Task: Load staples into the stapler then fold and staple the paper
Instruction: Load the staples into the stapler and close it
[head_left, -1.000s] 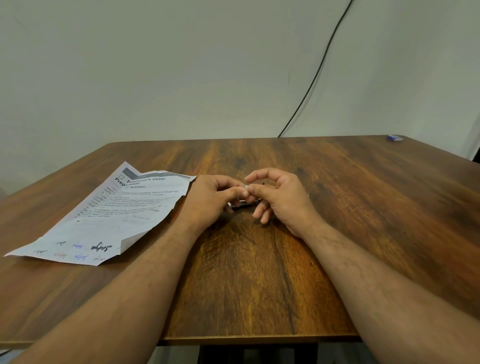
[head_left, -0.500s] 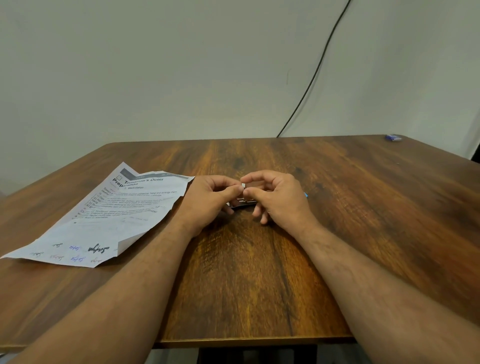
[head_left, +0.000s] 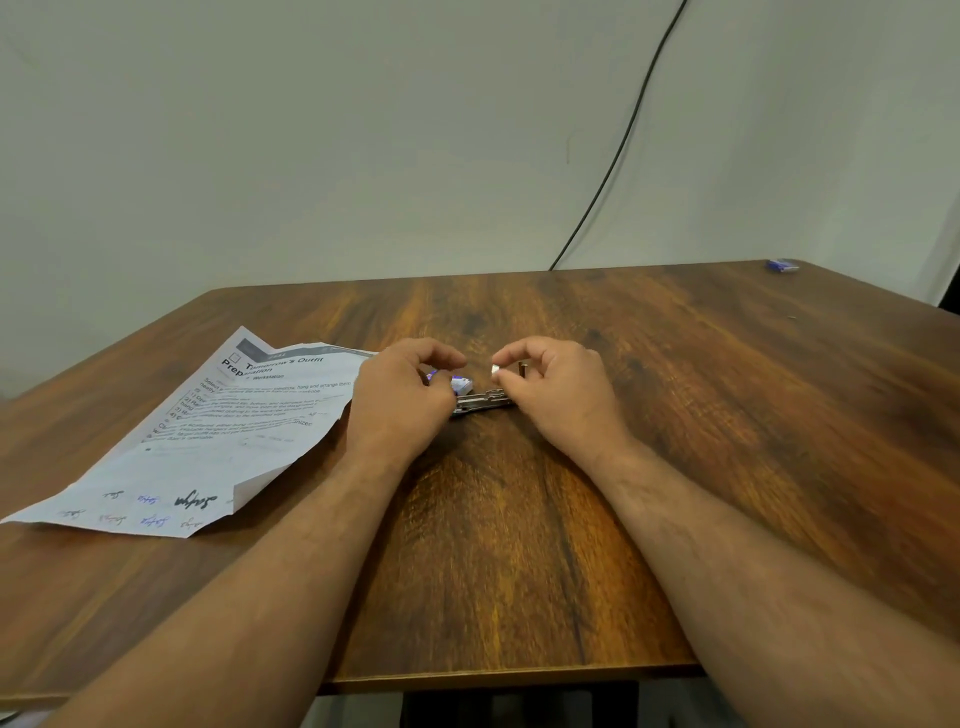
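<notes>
A small metal stapler (head_left: 480, 403) lies on the wooden table (head_left: 519, 545) between my two hands. My left hand (head_left: 402, 395) holds a small purple and white staple box (head_left: 461, 385) with curled fingers, just above the stapler's left end. My right hand (head_left: 558, 395) pinches a short silver strip of staples (head_left: 496, 370) between thumb and forefinger, above the stapler's right end. A printed, creased paper (head_left: 208, 441) with signatures along its near edge lies flat to the left, its right edge partly under my left hand.
A small blue box (head_left: 782, 266) sits at the table's far right corner. A black cable (head_left: 618, 156) runs down the wall behind the table. The table's front edge (head_left: 509, 675) is close to me.
My fingertips were touching over the stapler; now the hands have drawn apart, the right one carrying the staple strip to the right and the left one keeping the box.
</notes>
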